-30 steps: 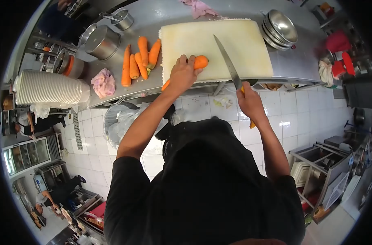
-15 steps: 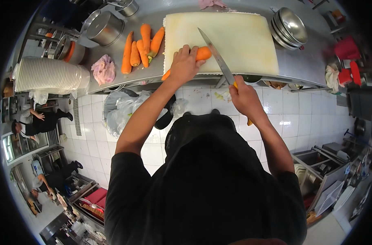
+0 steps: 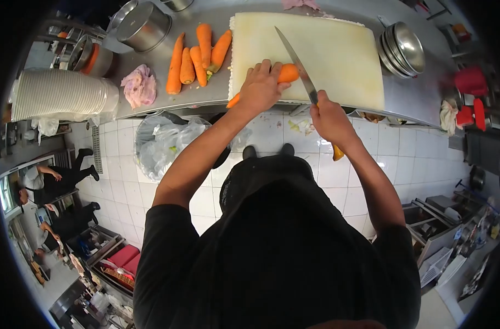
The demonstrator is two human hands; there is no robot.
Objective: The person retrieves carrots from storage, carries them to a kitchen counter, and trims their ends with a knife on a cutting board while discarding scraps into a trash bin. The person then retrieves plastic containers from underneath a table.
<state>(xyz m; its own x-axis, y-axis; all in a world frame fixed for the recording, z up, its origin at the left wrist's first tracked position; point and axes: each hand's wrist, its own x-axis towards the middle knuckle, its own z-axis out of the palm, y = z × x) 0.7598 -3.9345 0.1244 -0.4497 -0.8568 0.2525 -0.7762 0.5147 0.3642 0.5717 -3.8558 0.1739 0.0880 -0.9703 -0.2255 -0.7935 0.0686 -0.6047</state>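
My left hand [image 3: 260, 86] is closed around a carrot [image 3: 288, 73] lying at the near left part of a pale cutting board [image 3: 338, 60]. The carrot's thick end sticks out to the right of my fingers, its thin tip shows to the left below my wrist. In my right hand [image 3: 332, 122] is a kitchen knife [image 3: 298, 63] with a yellow handle, its blade pointing away and to the left over the board. The blade is just right of the carrot's thick end; whether they touch I cannot tell. Several whole carrots [image 3: 175, 66] lie left of the board.
A crumpled pink cloth [image 3: 139, 86] and a wrapped stack of white containers [image 3: 63, 98] lie farther left. Metal bowls [image 3: 406, 50] are stacked right of the board. Below the counter stands a bin with a plastic liner [image 3: 162, 145]. Two people in dark clothes are at the far left.
My view has shifted slightly, so the counter sits a little differently. Both hands keep their hold on the carrot and the knife, with the blade still near the carrot's thick end.
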